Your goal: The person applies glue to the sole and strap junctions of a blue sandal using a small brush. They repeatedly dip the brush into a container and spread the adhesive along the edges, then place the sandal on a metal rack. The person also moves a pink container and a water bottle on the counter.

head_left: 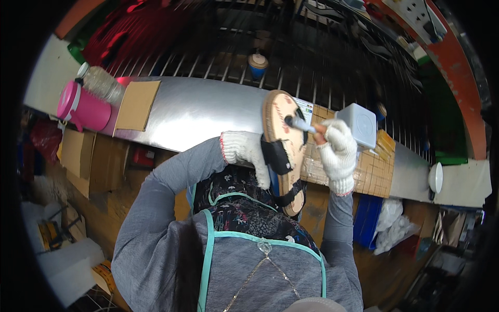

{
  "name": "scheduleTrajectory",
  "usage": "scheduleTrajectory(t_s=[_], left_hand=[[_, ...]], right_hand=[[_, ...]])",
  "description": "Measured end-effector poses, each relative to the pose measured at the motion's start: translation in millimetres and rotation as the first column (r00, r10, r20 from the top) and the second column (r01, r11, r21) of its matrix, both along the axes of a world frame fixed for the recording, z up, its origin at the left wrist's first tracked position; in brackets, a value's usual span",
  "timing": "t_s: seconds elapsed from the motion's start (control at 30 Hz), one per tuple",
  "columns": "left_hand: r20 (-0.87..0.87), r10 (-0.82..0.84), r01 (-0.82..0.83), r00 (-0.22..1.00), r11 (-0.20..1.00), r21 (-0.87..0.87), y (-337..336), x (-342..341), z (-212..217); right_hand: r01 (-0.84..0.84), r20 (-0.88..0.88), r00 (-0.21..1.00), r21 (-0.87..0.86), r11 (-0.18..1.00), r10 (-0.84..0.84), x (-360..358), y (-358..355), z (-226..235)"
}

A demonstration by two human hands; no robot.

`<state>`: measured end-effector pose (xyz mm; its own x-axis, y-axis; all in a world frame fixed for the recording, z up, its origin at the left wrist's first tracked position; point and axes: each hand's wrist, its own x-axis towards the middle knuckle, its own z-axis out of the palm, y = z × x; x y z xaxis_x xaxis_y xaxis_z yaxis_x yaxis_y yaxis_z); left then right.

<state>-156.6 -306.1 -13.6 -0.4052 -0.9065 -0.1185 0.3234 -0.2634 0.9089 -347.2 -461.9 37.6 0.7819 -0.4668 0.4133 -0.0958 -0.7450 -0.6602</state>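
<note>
A sandal with a tan sole and black straps is held lengthwise in front of me, its toe end pointing away. My left hand, in a white knitted glove with a red edge, grips it along its left side; part of the fingers is hidden by the sandal. My right hand, gloved too but with bare fingertips, is closed on a brush with a pale handle. The brush's dark tip is against or just above the footbed near the upper strap; I cannot tell which.
Beyond the metal ledge lies a barred rack with a blue-sided piece. At left are a pink jug, a clear bottle and cardboard. A white box and a white bowl are at right.
</note>
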Motion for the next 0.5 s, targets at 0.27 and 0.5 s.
scheduleTrajectory(t_s=[0.27, 0.5], left_hand=[[0.020, 0.491, -0.491, 0.871, 0.870, 0.034, 25.9, 26.3, -52.7], [-0.769, 0.366, -0.355, 0.524, 0.915, 0.193, 18.8, -2.1, -28.7]], right_hand=[[0.514, -0.264, 0.850, 0.234, 0.825, -0.455, -124.9, -0.8, -41.0], [0.594, -0.364, 0.570, -0.438, 0.675, -0.737, -156.7, -18.2, -60.6]])
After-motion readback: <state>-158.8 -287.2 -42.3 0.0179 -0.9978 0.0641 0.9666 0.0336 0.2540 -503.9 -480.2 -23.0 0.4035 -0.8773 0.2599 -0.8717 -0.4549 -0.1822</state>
